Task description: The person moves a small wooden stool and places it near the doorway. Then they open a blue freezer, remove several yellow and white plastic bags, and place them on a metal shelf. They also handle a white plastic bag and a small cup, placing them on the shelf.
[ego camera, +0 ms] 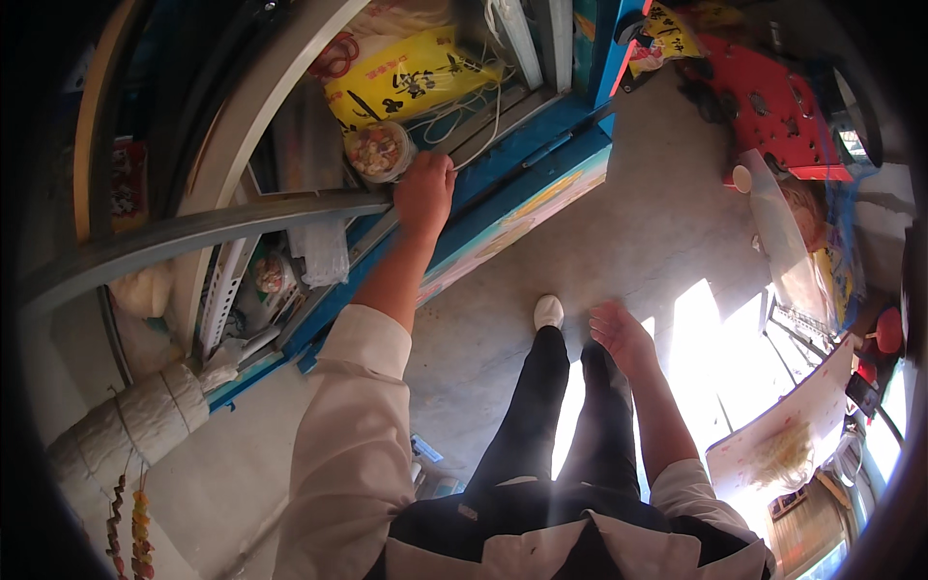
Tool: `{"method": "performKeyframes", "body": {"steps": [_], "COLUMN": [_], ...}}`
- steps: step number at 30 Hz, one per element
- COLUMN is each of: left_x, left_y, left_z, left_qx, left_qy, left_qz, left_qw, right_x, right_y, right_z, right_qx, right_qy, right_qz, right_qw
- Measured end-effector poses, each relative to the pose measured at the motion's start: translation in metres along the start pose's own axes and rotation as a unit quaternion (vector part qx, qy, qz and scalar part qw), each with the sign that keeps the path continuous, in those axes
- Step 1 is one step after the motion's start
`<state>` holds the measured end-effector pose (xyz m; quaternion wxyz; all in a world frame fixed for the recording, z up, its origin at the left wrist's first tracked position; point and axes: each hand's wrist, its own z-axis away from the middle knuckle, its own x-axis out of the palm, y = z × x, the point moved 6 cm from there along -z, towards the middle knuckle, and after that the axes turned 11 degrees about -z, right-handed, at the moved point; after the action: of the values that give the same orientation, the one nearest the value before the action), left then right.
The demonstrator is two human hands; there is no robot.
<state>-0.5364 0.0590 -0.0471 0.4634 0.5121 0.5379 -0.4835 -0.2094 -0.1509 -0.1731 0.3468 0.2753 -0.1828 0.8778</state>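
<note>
My left hand (426,192) reaches over the inner edge of a blue-framed counter (507,177), its fingers curled down. It is right beside a round clear plastic tub (378,152) of mixed nuts or snack pieces. The fingertips are hidden, so whether they grip the tub's rim or the ledge does not show. A yellow printed plastic bag (413,76) lies just beyond the tub, with a loose white cord (464,116) beside it. My right hand (620,337) hangs over my leg, holding nothing, fingers loosely apart.
A grey metal bar (217,228) crosses the counter's left part. Below it sits a second tub (272,274). Skewered candied fruit (141,533) hangs at lower left. A red perforated piece (768,101) stands at upper right. At right is a pale board (783,413) in bright sunlight.
</note>
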Motion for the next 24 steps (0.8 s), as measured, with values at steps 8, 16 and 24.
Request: {"method": "performKeyframes", "body": {"steps": [8, 16, 24], "left_x": [0.035, 0.034, 0.017], "left_y": [-0.011, 0.009, 0.032], "left_z": [-0.048, -0.089, -0.068], "left_qx": [-0.252, -0.118, -0.034], "left_qy": [-0.112, 0.008, -0.022], "left_qz": [0.409, 0.083, 0.131], "left_qw": [0.870, 0.990, 0.991], "right_x": [-0.004, -0.024, -0.027], "right_y": [0.002, 0.001, 0.014], "right_z": [0.009, 0.027, 0.032], "right_qx": [-0.027, -0.051, -0.023], "right_qy": [-0.003, 0.014, 0.051], "right_qz": [0.031, 0.038, 0.029], "right_qw": [0.999, 0.998, 0.998]}}
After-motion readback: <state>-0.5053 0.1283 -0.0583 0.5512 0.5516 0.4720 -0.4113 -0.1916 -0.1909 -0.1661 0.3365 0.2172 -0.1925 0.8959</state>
